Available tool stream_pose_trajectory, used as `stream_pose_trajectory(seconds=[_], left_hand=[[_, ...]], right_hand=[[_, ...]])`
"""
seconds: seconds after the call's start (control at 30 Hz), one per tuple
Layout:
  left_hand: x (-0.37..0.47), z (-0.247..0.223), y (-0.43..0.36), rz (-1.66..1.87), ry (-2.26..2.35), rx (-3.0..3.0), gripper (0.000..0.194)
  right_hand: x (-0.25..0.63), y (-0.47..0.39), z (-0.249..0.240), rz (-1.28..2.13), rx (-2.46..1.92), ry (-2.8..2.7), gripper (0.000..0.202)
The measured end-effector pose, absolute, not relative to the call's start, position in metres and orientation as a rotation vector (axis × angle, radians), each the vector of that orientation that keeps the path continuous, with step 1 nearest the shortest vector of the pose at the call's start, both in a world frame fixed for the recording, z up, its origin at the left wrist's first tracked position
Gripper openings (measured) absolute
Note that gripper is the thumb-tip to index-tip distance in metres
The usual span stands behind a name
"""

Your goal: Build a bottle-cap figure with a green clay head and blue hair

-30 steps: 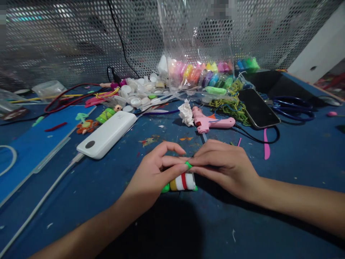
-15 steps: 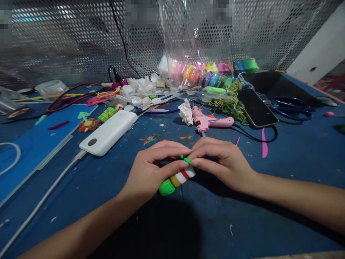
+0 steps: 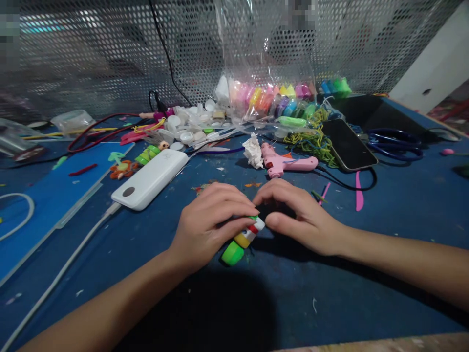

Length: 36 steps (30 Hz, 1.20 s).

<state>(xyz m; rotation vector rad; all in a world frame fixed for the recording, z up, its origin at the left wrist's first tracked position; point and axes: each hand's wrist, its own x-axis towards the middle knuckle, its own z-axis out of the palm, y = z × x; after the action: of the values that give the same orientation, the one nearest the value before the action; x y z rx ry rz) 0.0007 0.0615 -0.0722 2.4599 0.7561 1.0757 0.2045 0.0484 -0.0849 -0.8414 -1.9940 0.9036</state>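
Near the middle of the blue table, my left hand (image 3: 207,227) grips a small striped clay piece (image 3: 246,237) between thumb and fingers. Its bands are white, red and yellow, with a rounded bright green end (image 3: 232,253) toward me. A bit of green shows at its upper end, beneath my left fingertips. My right hand (image 3: 306,217) rests close on the right, thumb and fingers apart, with nothing visible between them. Its index fingertip is beside my left fingertips.
A white power bank (image 3: 152,180) with a cable lies left. Beyond my hands are a pink glue gun (image 3: 291,165), crumpled white paper (image 3: 253,150), a black phone (image 3: 351,144) and a pink plastic knife (image 3: 359,193). A bag of coloured clay (image 3: 271,100) stands at the back.
My right thumb and fingers have parted and come off the green bit. The striped piece has tilted slightly in my left hand. A thin green stick now shows beyond my right hand.
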Motion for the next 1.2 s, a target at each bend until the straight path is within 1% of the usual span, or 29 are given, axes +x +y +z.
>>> stream_pose_trajectory(seconds=[0.13,0.27,0.37,0.47,0.57,0.63,0.7,0.83,0.93,1.03,1.2], left_hand=[[0.001,-0.074,0.063,1.099,0.762,2.423,0.008],[0.0,-0.073,0.06,1.024,0.908,2.36,0.006],[0.0,-0.072,0.057,0.965,1.045,2.296,0.005],[0.001,-0.071,0.056,0.939,1.091,2.262,0.011],[0.002,-0.069,0.056,0.933,1.024,2.307,0.019],[0.002,-0.068,0.056,0.945,1.0,2.304,0.02],[0.002,-0.067,0.055,0.972,1.02,2.24,0.016],[0.003,-0.067,0.05,1.071,1.104,1.954,0.008],[0.004,-0.066,0.046,1.126,1.126,1.733,0.012],[0.005,-0.063,0.044,1.132,1.1,1.593,0.017],[0.007,-0.059,0.043,1.162,1.044,1.606,0.017]], right_hand=[[0.202,0.049,-0.09,0.8,-0.809,-2.273,0.041],[0.2,0.049,-0.092,0.753,-0.777,-2.345,0.031],[0.201,0.047,-0.092,0.68,-0.833,-2.316,0.032],[0.202,0.045,-0.091,0.598,-0.869,-2.298,0.034],[0.202,0.044,-0.09,0.608,-0.895,-2.222,0.036],[0.202,0.043,-0.089,0.666,-0.924,-2.131,0.036],[0.202,0.041,-0.086,0.772,-0.952,-2.019,0.037],[0.201,0.037,-0.077,1.049,-0.957,-1.813,0.034],[0.2,0.036,-0.071,1.239,-0.93,-1.692,0.03],[0.199,0.036,-0.069,1.426,-0.929,-1.551,0.031],[0.198,0.036,-0.069,1.6,-0.955,-1.406,0.034]])
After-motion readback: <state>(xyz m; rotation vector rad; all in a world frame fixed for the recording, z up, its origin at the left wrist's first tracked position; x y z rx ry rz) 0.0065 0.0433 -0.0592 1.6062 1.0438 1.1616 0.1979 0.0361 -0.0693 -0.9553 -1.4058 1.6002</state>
